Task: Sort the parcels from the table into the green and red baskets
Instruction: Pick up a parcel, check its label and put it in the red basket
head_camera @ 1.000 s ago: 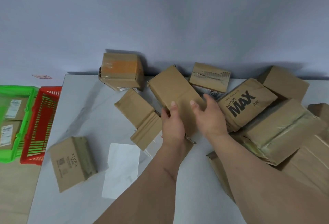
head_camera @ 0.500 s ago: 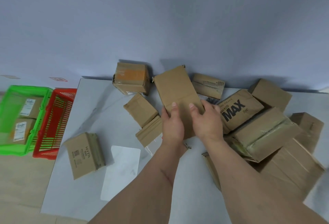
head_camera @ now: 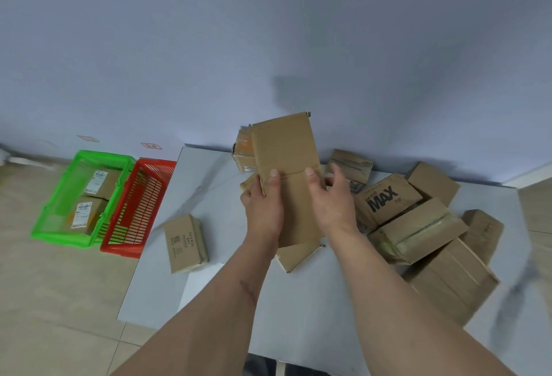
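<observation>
Since flat parcel was lifted off table and tilted upright, plain face is now shown; left hand and right hand pinch its edges. Label unseen; choice between green basket and red basket judged pending.

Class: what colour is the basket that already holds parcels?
Green: the green basket, seen in the head view, holds labelled parcels.

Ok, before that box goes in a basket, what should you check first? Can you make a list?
1. Left hand grips the flat brown parcel: ok.
2. Right hand grips it too: ok.
3. Parcel lifted off the table: ok.
4. Label readable, to pick a basket: not ok, plain side faces us.
5. Room in green basket: ok, two parcels inside.
6. Room in red basket: ok.
</observation>
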